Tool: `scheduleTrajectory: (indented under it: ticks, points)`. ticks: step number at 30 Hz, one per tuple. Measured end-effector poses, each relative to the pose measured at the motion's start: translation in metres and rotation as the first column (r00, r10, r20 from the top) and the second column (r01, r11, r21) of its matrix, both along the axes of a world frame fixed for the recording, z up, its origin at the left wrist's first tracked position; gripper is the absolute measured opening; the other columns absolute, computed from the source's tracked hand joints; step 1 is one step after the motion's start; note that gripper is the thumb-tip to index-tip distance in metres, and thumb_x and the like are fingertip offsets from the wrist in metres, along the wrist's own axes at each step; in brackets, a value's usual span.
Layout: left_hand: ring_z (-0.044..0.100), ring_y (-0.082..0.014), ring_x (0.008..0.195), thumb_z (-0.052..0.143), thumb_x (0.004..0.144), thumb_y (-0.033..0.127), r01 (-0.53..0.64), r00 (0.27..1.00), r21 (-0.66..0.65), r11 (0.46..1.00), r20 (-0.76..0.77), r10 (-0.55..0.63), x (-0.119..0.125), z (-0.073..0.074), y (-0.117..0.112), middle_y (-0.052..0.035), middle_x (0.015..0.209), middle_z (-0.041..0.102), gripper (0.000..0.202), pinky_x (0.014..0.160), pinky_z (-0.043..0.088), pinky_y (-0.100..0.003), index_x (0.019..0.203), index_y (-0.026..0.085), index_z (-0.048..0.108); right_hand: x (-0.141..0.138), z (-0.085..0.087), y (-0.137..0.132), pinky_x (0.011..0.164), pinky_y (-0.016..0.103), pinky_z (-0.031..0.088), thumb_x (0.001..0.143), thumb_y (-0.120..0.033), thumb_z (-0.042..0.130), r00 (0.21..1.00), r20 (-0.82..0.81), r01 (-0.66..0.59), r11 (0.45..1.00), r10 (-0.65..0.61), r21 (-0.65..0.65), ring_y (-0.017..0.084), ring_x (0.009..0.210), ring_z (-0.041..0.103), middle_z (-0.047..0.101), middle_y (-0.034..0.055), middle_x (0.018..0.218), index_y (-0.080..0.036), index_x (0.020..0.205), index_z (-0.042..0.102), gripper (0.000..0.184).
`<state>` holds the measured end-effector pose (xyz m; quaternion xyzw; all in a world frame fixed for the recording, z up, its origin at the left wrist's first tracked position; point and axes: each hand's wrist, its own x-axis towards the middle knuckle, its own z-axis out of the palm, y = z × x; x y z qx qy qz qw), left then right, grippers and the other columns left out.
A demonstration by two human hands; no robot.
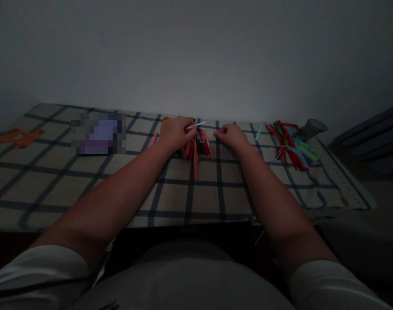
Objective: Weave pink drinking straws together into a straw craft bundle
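Observation:
My left hand (176,132) is closed around a thin white stick (201,124) that points right and slightly up. Below and beside it lies a heap of red and pink pen-like pieces (198,148) on the checked cloth (119,185). My right hand (230,135) rests on the cloth just right of that heap, fingers curled and pinched toward it. What its fingertips hold is too small to make out. One long pink piece (195,165) sticks out of the heap toward me.
A pile of red, green and blue strips (291,146) lies at the far right, with a small grey jar (311,128) behind it. A blurred-out dark rectangle (98,133) sits at the left, an orange shape (19,137) at the far left. A wall stands close behind.

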<state>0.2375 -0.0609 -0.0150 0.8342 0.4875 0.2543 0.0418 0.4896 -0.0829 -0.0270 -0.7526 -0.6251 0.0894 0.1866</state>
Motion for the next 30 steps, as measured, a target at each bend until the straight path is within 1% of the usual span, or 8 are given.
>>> scheduleTrajectory:
  ticks: [4,9,14,17,20,23,27,30]
  points:
    - [0.082,-0.0325,0.112,0.06,0.109,0.041,0.001,1.0,-0.003,1.0,0.006,-0.001,0.0,0.002,-0.002,-0.0123,0.122,0.093,0.035,0.092,0.05,-0.043,0.117,0.024,0.089,-0.001,0.0,0.0,0.085,0.035,0.046,0.113,-0.036,0.08,0.999,0.026,-0.028,1.0,0.028,-0.002,0.027,0.102,0.076,0.089,0.016,0.119,-0.015,0.114,0.087,0.022]
    - [0.081,-0.0316,0.109,0.06,0.109,0.041,0.002,1.0,-0.002,1.0,0.012,-0.002,0.0,0.001,-0.003,-0.0119,0.121,0.093,0.034,0.09,0.05,-0.042,0.116,0.024,0.089,-0.001,-0.001,0.0,0.094,0.037,0.053,0.112,-0.036,0.08,0.999,0.027,-0.028,1.0,0.028,0.003,0.031,0.113,0.08,0.09,0.019,0.128,-0.014,0.125,0.089,0.026]
    - [0.08,-0.0325,0.114,0.059,0.11,0.042,-0.005,1.0,-0.006,1.0,0.011,0.005,0.0,0.002,-0.003,-0.012,0.123,0.092,0.036,0.094,0.052,-0.042,0.119,0.025,0.09,0.0,-0.002,0.003,0.094,0.038,0.055,0.107,-0.029,0.079,0.997,-0.067,-0.027,0.997,0.031,0.066,0.029,0.107,0.079,0.089,0.0151,0.117,-0.015,0.114,0.087,0.018]
    - [0.08,-0.0333,0.114,0.058,0.111,0.043,-0.007,1.0,-0.011,1.0,-0.005,0.007,0.0,0.004,-0.004,-0.0128,0.123,0.092,0.038,0.094,0.053,-0.042,0.12,0.024,0.09,-0.003,0.002,0.005,0.092,0.037,0.055,0.104,-0.024,0.076,0.976,-0.216,0.02,0.981,0.022,0.191,0.027,0.097,0.076,0.084,0.0091,0.101,-0.018,0.101,0.082,0.009]
    - [0.081,-0.0329,0.111,0.058,0.111,0.044,-0.008,1.0,-0.006,1.0,-0.005,0.008,0.0,0.004,-0.004,-0.0127,0.12,0.092,0.038,0.092,0.052,-0.042,0.118,0.024,0.09,-0.009,0.008,0.004,0.087,0.034,0.055,0.104,-0.023,0.075,0.895,-0.436,0.045,0.956,0.091,0.291,0.022,0.088,0.071,0.077,0.0046,0.092,-0.02,0.095,0.076,0.01]
    - [0.081,-0.0327,0.108,0.058,0.11,0.045,-0.002,1.0,0.01,1.0,0.004,0.002,0.0,0.001,-0.002,-0.0127,0.118,0.092,0.037,0.091,0.051,-0.043,0.115,0.025,0.089,-0.015,0.012,0.0,0.074,0.03,0.052,0.109,-0.036,0.075,0.759,-0.618,-0.015,0.955,0.204,0.297,0.018,0.076,0.064,0.074,0.0016,0.093,-0.023,0.101,0.077,0.015]
    - [0.081,-0.0326,0.107,0.057,0.11,0.046,0.032,0.999,0.044,0.999,-0.003,-0.032,-0.001,-0.003,0.002,-0.0131,0.116,0.092,0.039,0.093,0.053,-0.043,0.115,0.025,0.089,-0.022,0.015,-0.007,0.063,0.026,0.046,0.105,-0.049,0.085,0.634,-0.723,-0.109,0.958,0.273,0.265,0.014,0.071,0.059,0.076,0.0014,0.096,-0.023,0.103,0.078,0.027]
    - [0.081,-0.0325,0.109,0.057,0.11,0.046,0.051,0.999,0.045,0.998,-0.015,-0.051,-0.002,-0.003,0.003,-0.0131,0.116,0.092,0.04,0.096,0.053,-0.044,0.118,0.024,0.09,-0.025,0.017,-0.011,0.061,0.023,0.045,0.1,-0.046,0.09,0.602,-0.743,-0.169,0.957,0.291,0.237,0.012,0.073,0.059,0.076,0.001,0.094,-0.022,0.103,0.079,0.027]
